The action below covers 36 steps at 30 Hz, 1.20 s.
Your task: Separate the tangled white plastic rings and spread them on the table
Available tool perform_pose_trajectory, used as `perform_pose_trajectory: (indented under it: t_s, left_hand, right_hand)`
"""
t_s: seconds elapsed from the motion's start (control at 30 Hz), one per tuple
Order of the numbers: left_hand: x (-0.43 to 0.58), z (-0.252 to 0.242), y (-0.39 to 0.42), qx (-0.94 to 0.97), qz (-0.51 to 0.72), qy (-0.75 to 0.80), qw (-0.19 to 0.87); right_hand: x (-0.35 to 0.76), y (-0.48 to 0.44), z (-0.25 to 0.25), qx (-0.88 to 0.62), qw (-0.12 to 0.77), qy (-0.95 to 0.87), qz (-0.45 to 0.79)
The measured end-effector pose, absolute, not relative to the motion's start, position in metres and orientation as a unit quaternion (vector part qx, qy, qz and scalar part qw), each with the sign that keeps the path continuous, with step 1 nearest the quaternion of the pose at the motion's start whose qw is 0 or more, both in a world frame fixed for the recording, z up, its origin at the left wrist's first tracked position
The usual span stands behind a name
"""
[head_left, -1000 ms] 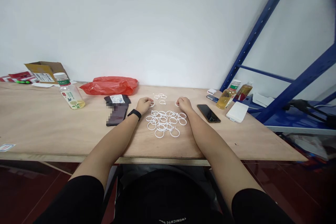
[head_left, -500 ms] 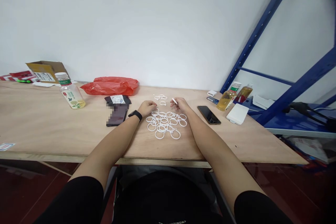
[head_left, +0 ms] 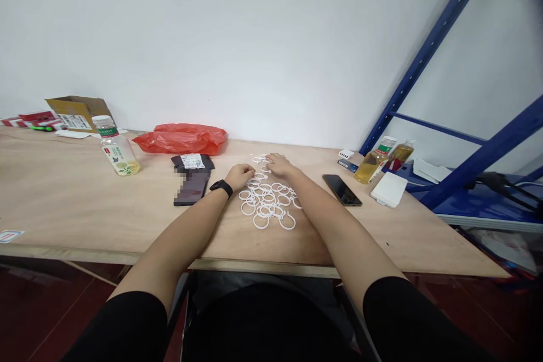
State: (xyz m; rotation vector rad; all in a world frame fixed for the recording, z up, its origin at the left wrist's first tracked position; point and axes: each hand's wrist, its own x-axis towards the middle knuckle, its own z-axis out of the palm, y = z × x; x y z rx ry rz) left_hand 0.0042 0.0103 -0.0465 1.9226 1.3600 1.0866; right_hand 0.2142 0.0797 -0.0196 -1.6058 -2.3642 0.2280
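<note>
Many white plastic loop rings, each with a small clasp, lie in an overlapping pile on the wooden table. At the pile's far left edge my left hand, with a black watch on its wrist, rests with its fingers curled together. What its fingertips hold, if anything, is too small to make out. My right hand is stretched flat, palm down, over a few more white rings beyond the pile, partly covering them. A single ring lies between the two hands.
Left of my hands are a dark package, a red plastic bag, a drink bottle and a cardboard box. On the right lie a phone, a white case and another bottle, near a blue metal rack.
My right hand has moved left and forward over the far rings, its fingers straightening. The small white piece it held no longer shows there. My left hand stays beside the pile.
</note>
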Motion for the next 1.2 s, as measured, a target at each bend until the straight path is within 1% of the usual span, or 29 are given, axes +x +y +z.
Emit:
perform_pose_trajectory:
  t_s: [0.1,0.2,0.33,0.47,0.53,0.6,0.7,0.83,0.97,1.2]
  left_hand:
    - [0.004,-0.045,0.008,0.721,0.399,0.504,0.259]
    - [0.005,-0.042,0.007,0.727,0.402,0.508,0.227]
    - [0.006,-0.04,0.006,0.739,0.395,0.512,0.188]
    - [0.007,-0.039,0.004,0.755,0.383,0.503,0.172]
    - [0.007,-0.038,0.003,0.76,0.385,0.499,0.158]
    - [0.007,-0.038,0.003,0.764,0.389,0.495,0.144]
    - [0.007,-0.037,0.004,0.768,0.397,0.486,0.128]
    - [0.011,-0.034,0.0,0.774,0.424,0.457,0.114]
    - [0.019,-0.027,-0.01,0.783,0.446,0.41,0.14]
    - [0.032,-0.025,-0.016,0.761,0.46,0.37,0.268]
  right_hand:
    - [0.205,0.081,-0.018,-0.568,0.062,-0.818,0.065]
    - [0.203,0.076,-0.02,-0.55,0.068,-0.831,0.04]
    - [0.21,0.067,-0.024,-0.526,0.124,-0.841,0.04]
    - [0.222,0.063,-0.028,-0.527,0.184,-0.824,0.102]
    - [0.228,0.061,-0.03,-0.522,0.231,-0.809,0.14]
    - [0.233,0.059,-0.03,-0.517,0.293,-0.781,0.195]
    - [0.236,0.051,-0.026,-0.48,0.388,-0.719,0.319]
    - [0.234,0.036,-0.016,-0.397,0.467,-0.645,0.457]
    - [0.229,0.023,-0.012,-0.358,0.473,-0.618,0.515]
    - [0.227,0.016,-0.015,-0.331,0.466,-0.605,0.554]
